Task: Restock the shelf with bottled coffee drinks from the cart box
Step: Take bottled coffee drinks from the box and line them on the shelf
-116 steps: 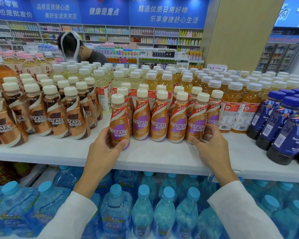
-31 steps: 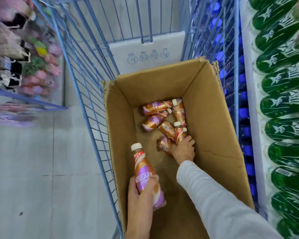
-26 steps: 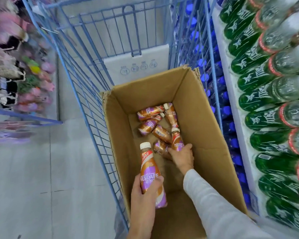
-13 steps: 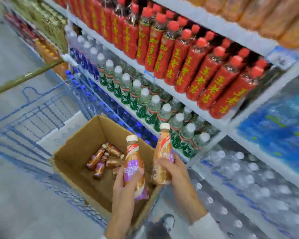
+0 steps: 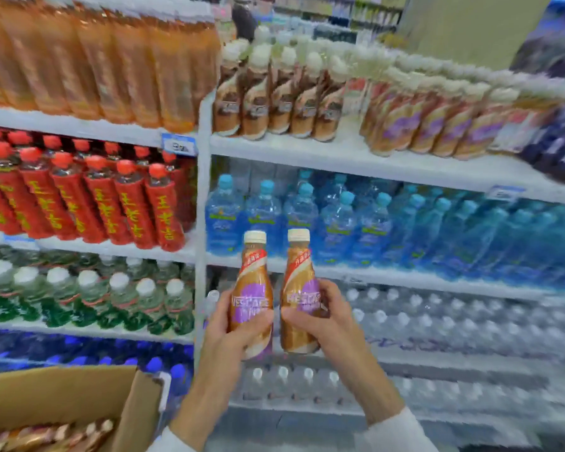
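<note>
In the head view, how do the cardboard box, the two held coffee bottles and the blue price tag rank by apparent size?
1. The cardboard box, partly cut off by the frame.
2. The left bottle, in the left hand, and the right bottle, in the right hand: alike, unranked.
3. The blue price tag.

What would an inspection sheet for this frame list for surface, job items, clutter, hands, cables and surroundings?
Surface: white top shelf, with the purple-label coffee row standing on it, blurred.
Job's things: left bottle and right bottle, both upright and side by side; cardboard box at lower left, with boxed bottles lying inside.
Clutter: nothing seen.
Grippers: left hand grips the left bottle; right hand grips the right bottle.
Cables: nothing seen.
Surroundings: red bottles, green bottles and blue water bottles on lower shelves.
</note>
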Demonstrator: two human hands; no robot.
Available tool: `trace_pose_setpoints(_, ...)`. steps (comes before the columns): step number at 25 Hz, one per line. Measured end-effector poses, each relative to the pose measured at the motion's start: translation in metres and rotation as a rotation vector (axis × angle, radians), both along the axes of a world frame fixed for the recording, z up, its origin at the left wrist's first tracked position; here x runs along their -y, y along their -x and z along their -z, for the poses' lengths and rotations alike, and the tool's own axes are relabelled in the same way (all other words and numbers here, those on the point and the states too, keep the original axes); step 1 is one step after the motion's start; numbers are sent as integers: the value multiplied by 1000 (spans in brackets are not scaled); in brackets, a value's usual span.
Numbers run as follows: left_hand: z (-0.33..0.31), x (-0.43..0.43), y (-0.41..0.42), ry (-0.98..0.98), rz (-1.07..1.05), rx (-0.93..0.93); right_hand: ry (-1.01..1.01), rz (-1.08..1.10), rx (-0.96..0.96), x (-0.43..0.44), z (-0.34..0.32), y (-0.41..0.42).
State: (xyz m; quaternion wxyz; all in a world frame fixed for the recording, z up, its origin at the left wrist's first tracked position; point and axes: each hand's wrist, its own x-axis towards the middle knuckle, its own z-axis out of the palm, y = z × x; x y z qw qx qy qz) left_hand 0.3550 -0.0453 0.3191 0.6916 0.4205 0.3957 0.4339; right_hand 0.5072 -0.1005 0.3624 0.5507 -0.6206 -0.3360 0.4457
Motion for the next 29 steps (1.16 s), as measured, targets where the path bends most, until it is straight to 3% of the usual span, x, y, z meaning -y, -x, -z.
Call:
trace_pose_setpoints(8,-43,36,-182,-126,159,31,-116,116,122,73,-35,-183)
trace_pose_setpoints(14,-61,50,-253,-185,199,17,-146,146,148,88,-39,-252)
trace_pose_setpoints(22,-75,-3,-307,-342,131,-78,-166,172,188,36,-39,-304)
trace_pose_setpoints(29,-128,-111,-386,-544,32,-102,-342,250,272,-67,-93,-361)
